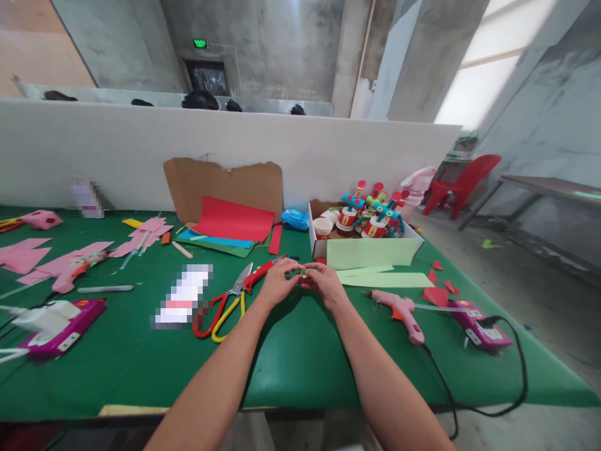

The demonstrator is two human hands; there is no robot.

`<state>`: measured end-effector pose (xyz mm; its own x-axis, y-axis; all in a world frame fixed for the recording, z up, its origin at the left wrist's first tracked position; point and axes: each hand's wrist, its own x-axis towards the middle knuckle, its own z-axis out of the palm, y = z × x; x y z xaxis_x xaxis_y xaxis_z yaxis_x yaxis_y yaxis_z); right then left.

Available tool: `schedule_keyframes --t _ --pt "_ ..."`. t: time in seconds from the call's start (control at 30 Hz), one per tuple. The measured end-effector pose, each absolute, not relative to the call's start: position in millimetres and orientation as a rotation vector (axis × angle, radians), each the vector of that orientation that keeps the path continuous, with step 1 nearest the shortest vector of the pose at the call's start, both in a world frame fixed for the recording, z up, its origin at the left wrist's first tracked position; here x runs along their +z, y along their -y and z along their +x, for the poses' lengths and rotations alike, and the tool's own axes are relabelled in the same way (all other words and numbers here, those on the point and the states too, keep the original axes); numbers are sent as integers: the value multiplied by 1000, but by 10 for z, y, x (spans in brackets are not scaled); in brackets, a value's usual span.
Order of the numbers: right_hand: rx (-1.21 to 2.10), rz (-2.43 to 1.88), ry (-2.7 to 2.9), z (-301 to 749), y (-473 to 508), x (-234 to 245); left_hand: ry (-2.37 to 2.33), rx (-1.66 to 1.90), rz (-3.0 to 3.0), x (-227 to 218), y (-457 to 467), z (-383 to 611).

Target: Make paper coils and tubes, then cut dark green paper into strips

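Observation:
My left hand (280, 282) and my right hand (323, 280) meet over the middle of the green table. Between their fingertips is a small light green piece (304, 274), probably paper; the fingers cover most of it. Red-and-yellow-handled scissors (230, 304) lie open left of my left hand, with a red-handled cutting tool (257, 275) beside them. Pale green paper strips (389, 279) lie right of my right hand. Beyond them a box (375, 254) holds paper cups and several red, blue and green figures on cups. A pink glue gun (399, 310) rests on the right.
Purple power strips (481, 326) (70, 329) sit at both sides, with a black cord trailing off the front edge. Red, blue and green sheets (235, 219) lie by upright cardboard (225, 185). Another glue gun (75, 269) and pink paper (28, 254) are left. A white partition (117, 150) stands behind.

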<state>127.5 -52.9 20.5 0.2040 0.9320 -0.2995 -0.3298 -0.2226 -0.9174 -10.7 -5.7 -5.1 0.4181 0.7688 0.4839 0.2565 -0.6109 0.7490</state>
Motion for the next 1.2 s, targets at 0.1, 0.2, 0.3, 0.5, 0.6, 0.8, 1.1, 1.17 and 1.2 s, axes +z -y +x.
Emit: schedule_keyframes --t 0.1,0.2,0.3,0.5,0.6,0.8,1.1,1.17,1.2 --pt "1323 -1282 665 1277 525 202 -855 1140 2095 -44 59 -106" --pt "1321 -1278 658 1288 527 196 -861 1130 2077 -38 61 -103" --pt "1341 -1244 648 1303 539 201 -893 1118 2028 -35 64 -98" --pt "1343 -1226 676 1300 555 217 -882 1109 2002 -39 61 -101" --pt "1336 -1252 698 1294 549 210 -862 1118 2014 -46 55 -104" --pt "1367 -1264 691 1322 545 226 -898 1087 2012 -51 55 -100" --pt "1373 -1239 713 1335 524 170 -832 1104 2010 -29 66 -98" --pt "1389 -1241 712 1345 517 161 -825 1085 2004 -19 65 -102" --pt "1398 -1242 707 1351 516 160 -821 1077 1997 -13 65 -105"
